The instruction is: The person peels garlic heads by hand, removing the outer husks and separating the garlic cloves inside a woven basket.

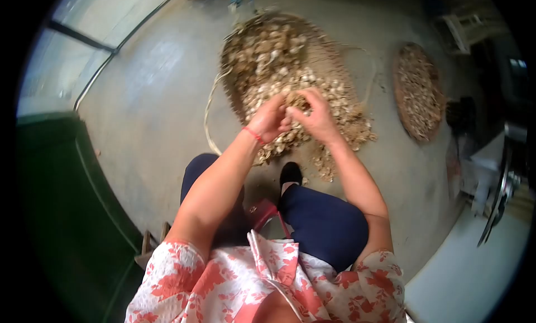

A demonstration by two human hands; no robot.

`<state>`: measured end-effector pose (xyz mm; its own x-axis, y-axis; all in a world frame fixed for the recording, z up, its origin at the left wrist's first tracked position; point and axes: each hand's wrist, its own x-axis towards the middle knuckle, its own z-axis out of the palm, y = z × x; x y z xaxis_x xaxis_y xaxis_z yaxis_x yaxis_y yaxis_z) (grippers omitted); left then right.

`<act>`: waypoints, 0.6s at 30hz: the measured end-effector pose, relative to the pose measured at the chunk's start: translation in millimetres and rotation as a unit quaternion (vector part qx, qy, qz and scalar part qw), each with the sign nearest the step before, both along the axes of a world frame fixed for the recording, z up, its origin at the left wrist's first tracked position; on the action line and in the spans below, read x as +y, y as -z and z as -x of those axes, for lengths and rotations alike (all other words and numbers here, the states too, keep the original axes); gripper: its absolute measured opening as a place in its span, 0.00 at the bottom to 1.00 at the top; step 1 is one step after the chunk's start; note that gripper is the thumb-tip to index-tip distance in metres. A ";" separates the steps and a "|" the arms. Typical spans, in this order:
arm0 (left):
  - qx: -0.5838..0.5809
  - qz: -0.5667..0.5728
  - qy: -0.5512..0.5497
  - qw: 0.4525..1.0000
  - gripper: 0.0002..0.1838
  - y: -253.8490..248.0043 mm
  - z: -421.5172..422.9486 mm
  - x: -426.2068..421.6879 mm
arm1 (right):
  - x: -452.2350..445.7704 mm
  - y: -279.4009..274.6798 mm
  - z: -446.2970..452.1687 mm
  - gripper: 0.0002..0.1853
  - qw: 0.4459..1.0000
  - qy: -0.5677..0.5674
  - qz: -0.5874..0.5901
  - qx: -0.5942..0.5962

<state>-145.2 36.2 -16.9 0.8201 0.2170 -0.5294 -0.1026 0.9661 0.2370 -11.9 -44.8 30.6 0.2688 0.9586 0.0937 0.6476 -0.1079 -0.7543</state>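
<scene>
My left hand [269, 119], with a red band at the wrist, is closed with fingers curled over the near side of the basket. Close beside it, my right hand [317, 117] has thumb and fingers bent around a brownish dried clump [298, 101]. The fingertips of both hands nearly meet there; what lies inside my left fingers is hidden. Below the hands, a large woven basket [328, 50] holds many pale and brown bulb-like pieces [265, 52], which look like garlic. More small pieces and flakes [325, 164] lie spilled on the floor at its near edge.
A rope handle [207, 119] loops out at the basket's left. A second oval tray [397, 82] of similar pieces sits to the right on the concrete floor [151, 99]. A green panel [67, 183] stands at left. My knees and dark shoe [291, 173] are close to the basket.
</scene>
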 end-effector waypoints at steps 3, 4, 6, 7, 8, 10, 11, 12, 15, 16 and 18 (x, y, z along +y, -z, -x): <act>0.023 0.015 0.138 0.990 0.26 -15.9 6.4 6.1 | 0.8 -10.0 -6.6 0.23 0.990 -0.064 0.085 0.088; 0.010 0.023 0.157 0.987 0.30 -21.3 6.3 5.3 | 0.1 -5.3 -7.9 0.23 0.993 -0.061 0.065 0.073; 0.003 0.010 0.140 0.990 0.30 -20.4 5.4 2.4 | -0.3 -2.8 2.5 0.26 0.998 -0.019 -0.021 0.052; 0.000 0.000 0.135 0.991 0.31 -17.1 5.1 2.0 | 0.7 -6.8 6.3 0.26 0.998 -0.015 -0.024 0.049; -0.003 -0.001 0.138 0.990 0.31 -12.7 2.9 -1.3 | -0.2 -10.4 9.3 0.27 0.999 -0.033 -0.023 -0.010; 0.123 -0.060 0.080 0.987 0.35 -19.5 -2.0 -8.5 | 4.0 -4.1 11.9 0.29 0.990 -0.067 -0.067 -0.105; 0.124 -0.059 0.085 0.987 0.35 -20.2 0.0 -11.5 | 5.1 1.0 13.3 0.29 0.990 -0.062 -0.066 -0.104; 0.106 -0.035 0.099 0.989 0.36 -21.4 2.8 -12.2 | 7.6 2.0 16.2 0.27 0.985 -0.056 -0.092 -0.137; 0.007 0.051 0.129 0.990 0.36 -17.9 12.5 -5.0 | 8.6 1.8 24.0 0.24 0.974 -0.037 -0.124 -0.184; -0.015 0.057 0.125 0.990 0.34 -13.0 15.4 0.4 | 11.7 0.4 24.7 0.23 0.973 -0.037 -0.129 -0.187; -0.036 0.062 0.125 0.990 0.32 -12.9 14.5 2.9 | 17.6 -2.3 25.3 0.21 0.970 -0.034 -0.151 -0.187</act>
